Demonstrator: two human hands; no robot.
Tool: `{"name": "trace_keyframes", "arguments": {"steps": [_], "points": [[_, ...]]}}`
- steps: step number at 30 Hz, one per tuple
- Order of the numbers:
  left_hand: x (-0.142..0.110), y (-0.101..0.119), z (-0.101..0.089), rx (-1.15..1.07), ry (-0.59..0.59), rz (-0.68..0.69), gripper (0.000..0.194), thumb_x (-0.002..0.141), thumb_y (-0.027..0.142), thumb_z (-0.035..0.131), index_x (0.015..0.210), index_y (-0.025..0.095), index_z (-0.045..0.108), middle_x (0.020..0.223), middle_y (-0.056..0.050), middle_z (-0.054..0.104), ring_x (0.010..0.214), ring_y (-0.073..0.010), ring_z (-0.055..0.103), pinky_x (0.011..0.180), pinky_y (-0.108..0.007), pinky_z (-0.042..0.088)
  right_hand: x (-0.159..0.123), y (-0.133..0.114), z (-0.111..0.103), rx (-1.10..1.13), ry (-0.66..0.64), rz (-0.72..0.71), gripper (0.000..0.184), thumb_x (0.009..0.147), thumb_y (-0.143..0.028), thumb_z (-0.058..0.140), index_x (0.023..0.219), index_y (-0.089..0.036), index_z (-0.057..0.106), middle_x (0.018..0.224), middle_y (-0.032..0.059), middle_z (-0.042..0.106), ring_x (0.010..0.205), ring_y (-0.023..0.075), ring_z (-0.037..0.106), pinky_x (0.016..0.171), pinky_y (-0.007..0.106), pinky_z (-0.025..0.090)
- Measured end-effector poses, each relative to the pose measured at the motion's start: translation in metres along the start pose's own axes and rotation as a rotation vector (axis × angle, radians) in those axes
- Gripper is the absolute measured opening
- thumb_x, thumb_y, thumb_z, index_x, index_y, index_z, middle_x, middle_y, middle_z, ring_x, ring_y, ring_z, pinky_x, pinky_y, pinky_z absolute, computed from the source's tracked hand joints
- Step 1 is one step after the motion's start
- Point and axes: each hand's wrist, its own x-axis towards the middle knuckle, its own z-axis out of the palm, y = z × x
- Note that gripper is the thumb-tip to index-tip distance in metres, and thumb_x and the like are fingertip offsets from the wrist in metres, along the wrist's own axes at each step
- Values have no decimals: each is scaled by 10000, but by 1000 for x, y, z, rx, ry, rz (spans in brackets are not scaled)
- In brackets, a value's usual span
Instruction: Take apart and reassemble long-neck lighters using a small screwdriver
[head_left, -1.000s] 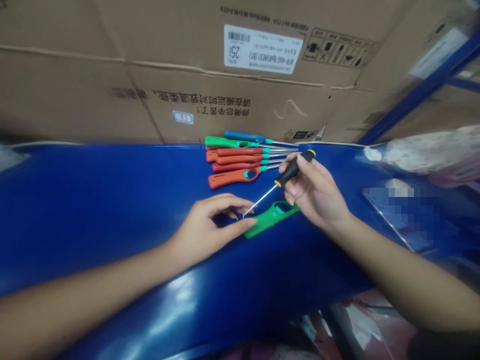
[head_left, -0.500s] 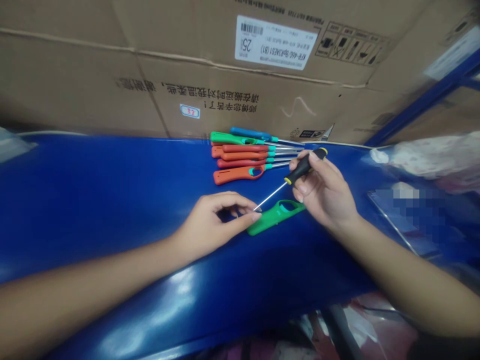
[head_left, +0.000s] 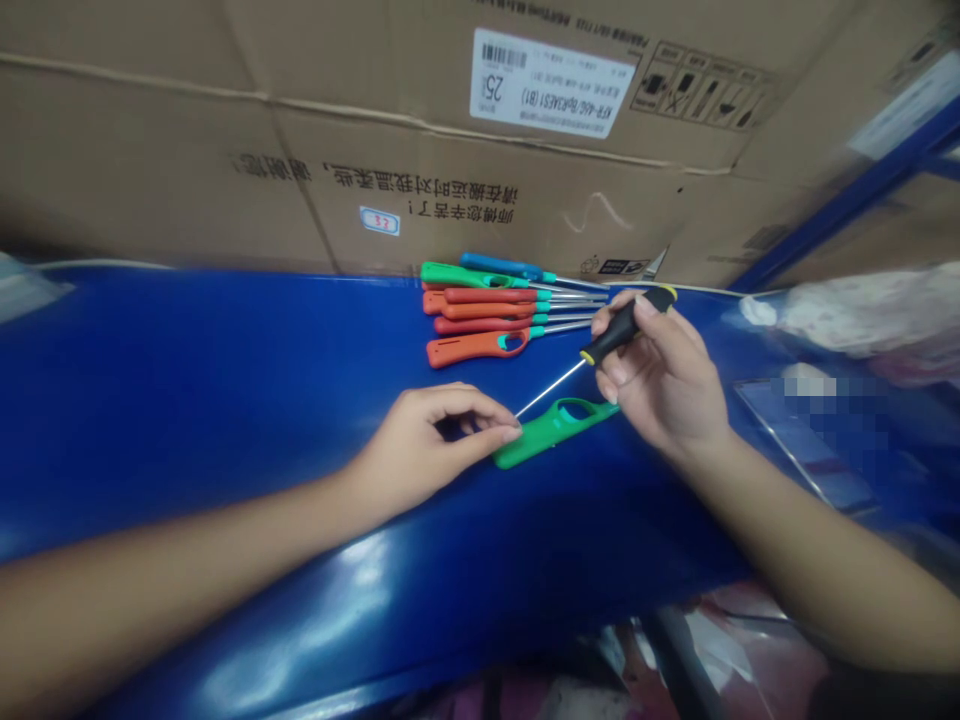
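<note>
My right hand (head_left: 667, 375) grips the black-and-yellow handle of a screwdriver (head_left: 626, 325), its thin metal shaft slanting down to the left. The shaft's tip meets the fingertips of my left hand (head_left: 442, 440), where thumb and fingers are pinched together. Anything tiny between them is hidden. Just beyond the left thumb, a green long-necked lighter (head_left: 544, 435) lies on the blue table, its trigger loop toward my right hand, which hides its far end. Behind it lie several similar lighters side by side, including an orange one (head_left: 469, 348) and a blue one (head_left: 499, 266).
A large cardboard box (head_left: 375, 130) stands along the back of the blue table (head_left: 225, 400). At right are a clear-looking flat sheet or device (head_left: 802, 440) with a blurred patch and a pale patterned cloth or bag (head_left: 847, 310). A blue metal post (head_left: 810, 215) rises behind them.
My right hand has drawn the screwdriver slightly up and right. My left fingertips have closed over its tip, hiding a small pale piece that showed there earlier. The view has shifted a little.
</note>
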Motion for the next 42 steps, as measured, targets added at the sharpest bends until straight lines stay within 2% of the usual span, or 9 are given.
{"name": "trace_keyframes", "arguments": {"steps": [18, 24, 30, 34, 38, 42], "points": [[-2, -6, 1, -13, -2, -2, 86, 810, 248, 792, 844, 172, 770, 818, -12, 741, 731, -119, 649, 684, -224, 502, -8, 0, 3, -57, -43, -85, 261, 838, -453, 739, 920, -250, 597, 828, -17, 642, 447, 64, 484, 362, 214, 449], [-2, -5, 0, -6, -4, 1, 88, 805, 242, 792, 845, 166, 777, 815, -19, 740, 726, -123, 651, 682, -227, 502, -9, 0, 4, -60, -75, -114, 211, 860, -401, 731, 925, -245, 605, 828, -15, 651, 451, 73, 509, 379, 228, 481], [-2, -4, 0, 13, -23, -12, 83, 801, 243, 793, 838, 169, 783, 802, -20, 733, 722, -125, 647, 680, -230, 500, -11, -1, 0, -152, -152, -262, 176, 891, -366, 704, 956, -238, 602, 827, -10, 678, 452, 90, 553, 364, 234, 501], [-2, -2, -1, 40, -35, -23, 106, 813, 279, 781, 829, 174, 783, 803, -26, 735, 719, -135, 646, 676, -242, 496, -16, -7, 6, -212, -186, -360, 144, 908, -327, 684, 995, -237, 614, 833, -10, 682, 475, 93, 585, 388, 235, 530], [-3, -2, -1, 54, -39, -32, 144, 817, 321, 775, 832, 178, 777, 814, -28, 746, 715, -143, 651, 666, -252, 490, -15, -19, 21, -317, -202, -399, 240, 891, -319, 704, 1101, -249, 611, 814, -22, 680, 476, 91, 594, 393, 225, 528], [-3, -4, 0, 17, -16, -56, 188, 815, 354, 770, 834, 167, 756, 810, -29, 750, 710, -153, 658, 667, -265, 499, -9, -35, 31, -455, -259, -387, 443, 885, -310, 702, 1290, -317, 523, 978, -18, 696, 618, 107, 671, 463, 216, 564]]}}
